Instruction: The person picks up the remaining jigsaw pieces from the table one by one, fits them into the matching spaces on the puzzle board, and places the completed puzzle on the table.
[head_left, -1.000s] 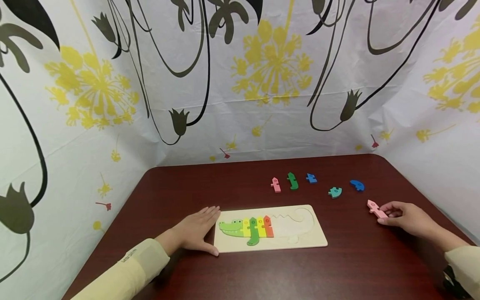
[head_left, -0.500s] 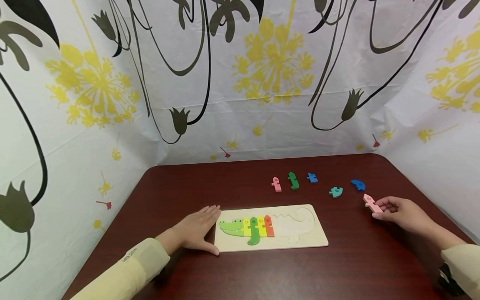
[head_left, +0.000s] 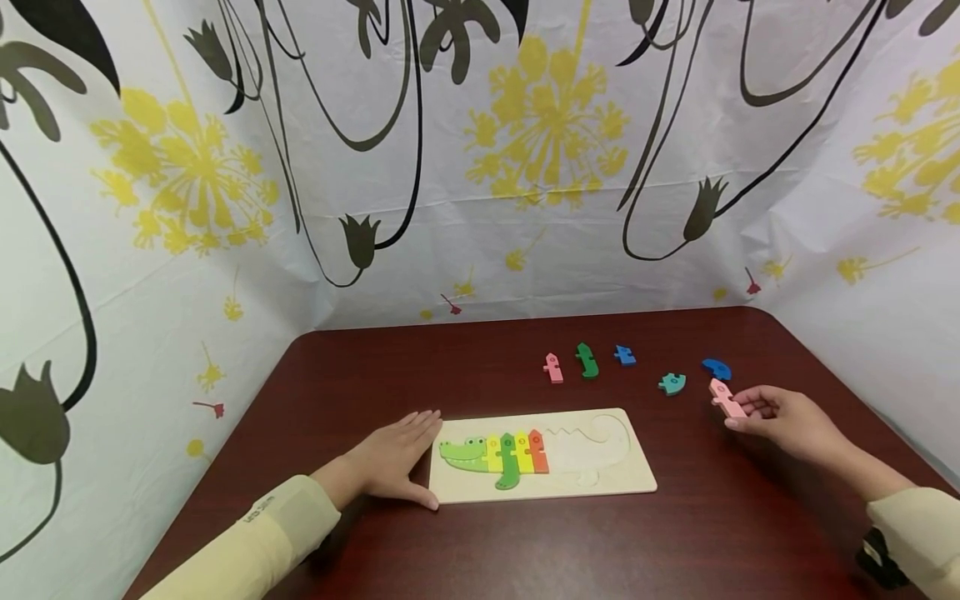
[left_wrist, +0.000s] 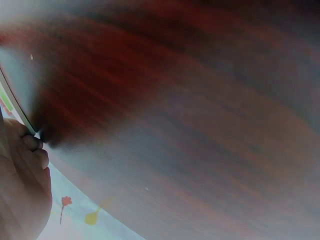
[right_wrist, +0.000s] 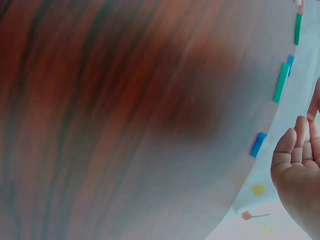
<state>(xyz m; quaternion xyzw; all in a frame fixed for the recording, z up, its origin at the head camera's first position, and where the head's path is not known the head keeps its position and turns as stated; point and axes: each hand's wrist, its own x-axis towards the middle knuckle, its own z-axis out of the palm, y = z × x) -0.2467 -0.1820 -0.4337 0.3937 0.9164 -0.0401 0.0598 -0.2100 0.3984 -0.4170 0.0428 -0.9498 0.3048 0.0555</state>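
Observation:
In the head view a pale wooden puzzle board (head_left: pixel 600 483) lies on the table. A green crocodile head (head_left: pixel 463 455) and yellow, green and orange body pieces fill its left half; the right half shows bare outlines. My left hand (head_left: pixel 393 458) rests at the board's left edge, thumb and fingers spread. Off to the right of the board, my right hand (head_left: pixel 795 425) pinches a pink puzzle piece (head_left: pixel 726 398) with a pointed top. In the right wrist view the fingers (right_wrist: pixel 300 142) are seen from the palm side, and the pink piece is out of sight there.
Loose puzzle pieces lie behind the board: a pink one (head_left: pixel 552 368), a green one (head_left: pixel 587 360), a small blue one (head_left: pixel 625 356), a teal one (head_left: pixel 672 383) and a curved blue one (head_left: pixel 717 369). A patterned cloth (head_left: pixel 420 283) hangs along the dark table's (head_left: pixel 375 367) far edge.
My right hand has moved left and slightly away from me with the pink puzzle piece, which now sits close to the curved blue piece. The left hand and board stay put.

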